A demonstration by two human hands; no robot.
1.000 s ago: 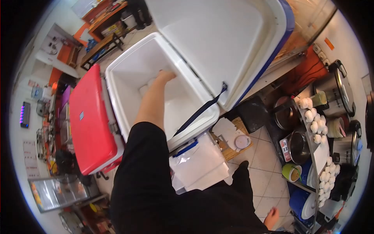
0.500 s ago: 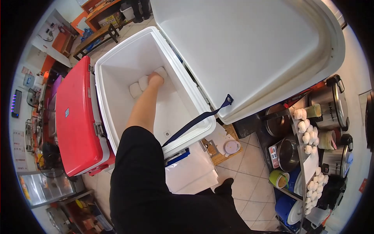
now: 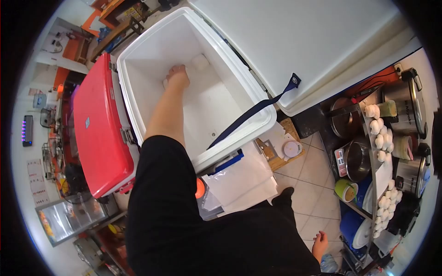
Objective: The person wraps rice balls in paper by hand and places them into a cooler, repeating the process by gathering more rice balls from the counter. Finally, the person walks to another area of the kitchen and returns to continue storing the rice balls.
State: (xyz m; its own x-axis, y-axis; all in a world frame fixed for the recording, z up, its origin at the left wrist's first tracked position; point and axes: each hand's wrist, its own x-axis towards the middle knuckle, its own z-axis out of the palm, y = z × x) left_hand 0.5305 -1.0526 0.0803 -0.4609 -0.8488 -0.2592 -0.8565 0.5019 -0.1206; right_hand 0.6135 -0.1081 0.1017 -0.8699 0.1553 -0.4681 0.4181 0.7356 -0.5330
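My left hand (image 3: 178,76) reaches deep into a big white cooler box (image 3: 221,103), near its far inner wall. Its fingers bend over a white rounded bundle (image 3: 165,83), mostly hidden beneath the hand. Another white bundle (image 3: 200,62) lies to the right in the far corner, apart from the hand. My right hand (image 3: 319,244) hangs low beside my body at the lower right, its fingers loosely bent and apart, with nothing in them.
The cooler's white lid (image 3: 299,41) stands open on the right, a dark blue strap (image 3: 253,110) running to it. A red cooler lid (image 3: 103,129) is on the left. A metal shelf on the right holds white dough-like balls (image 3: 386,207), pots and a scale (image 3: 340,162).
My left hand has moved left inside the cooler, from the right-hand bundle to the ones beside it. My right hand has come into view. The camera view has shifted.
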